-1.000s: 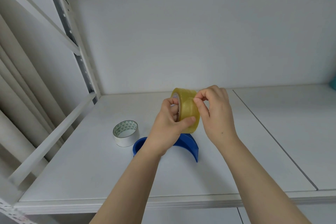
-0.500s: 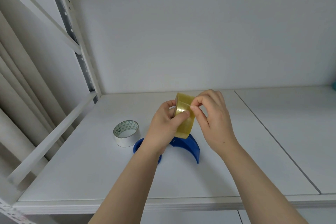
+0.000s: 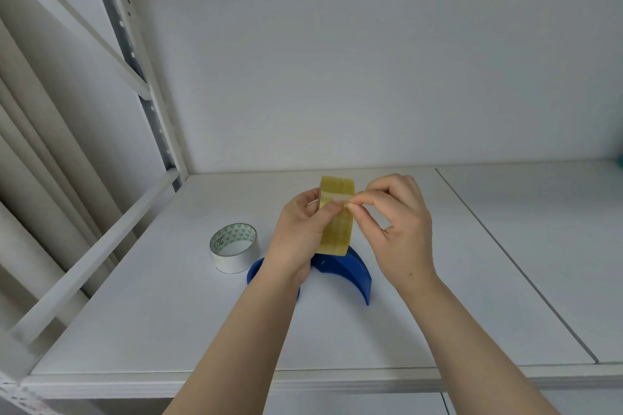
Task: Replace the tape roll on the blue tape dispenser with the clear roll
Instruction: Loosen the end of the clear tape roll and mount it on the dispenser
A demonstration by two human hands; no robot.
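**Clear roll held up, blue dispenser on the shelf**

Item 1: clear roll [image 3: 336, 216]. Yellowish, see-through tape, wide band. I hold it edge-on at the centre of the frame, upright, raised off the shelf. My left hand [image 3: 300, 232] grips it from the left, thumb laid across the outer face. My right hand [image 3: 396, 229] pinches at a pale strip running across the band near its top.

Item 2: blue tape dispenser [image 3: 347, 268]. Solid blue plastic, curved like an arch. It rests on the white shelf just below the roll, lower centre of the frame, its left part hidden behind my left wrist.
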